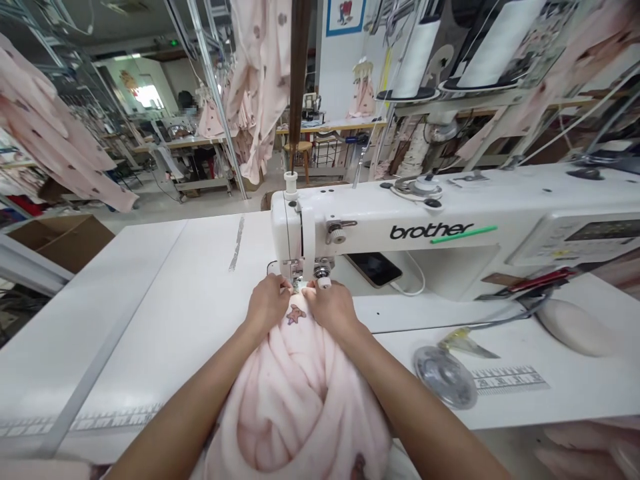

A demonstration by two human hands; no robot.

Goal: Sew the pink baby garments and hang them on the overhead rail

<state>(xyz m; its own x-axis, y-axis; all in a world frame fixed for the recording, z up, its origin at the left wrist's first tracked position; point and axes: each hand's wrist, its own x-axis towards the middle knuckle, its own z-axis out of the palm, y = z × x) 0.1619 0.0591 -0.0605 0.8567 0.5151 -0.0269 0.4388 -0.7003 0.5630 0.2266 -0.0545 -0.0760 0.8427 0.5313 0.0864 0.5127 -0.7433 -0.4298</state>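
Note:
Soft pink fleece fabric (300,387) with small brown bear prints hangs in folds over the table's front edge, its far end lying under the needle area of a white sewing machine (365,220). Left of the presser foot (297,275), my left hand (269,300) is closed, pinching the edge of the fabric. My right hand (330,303) pinches the same edge just to the right of the foot. The fingertips of both hands are close to the needle, and a lamp lights that spot. The needle tip itself is too small to make out.
On the machine bed behind the arm lies a phone (375,268) with a white cable. A clear round dish (445,377) and a pale oval object (575,327) are at the right. Thread cones (415,60) stand above. A cardboard box (60,240) sits left, and pink garments (55,127) hang around.

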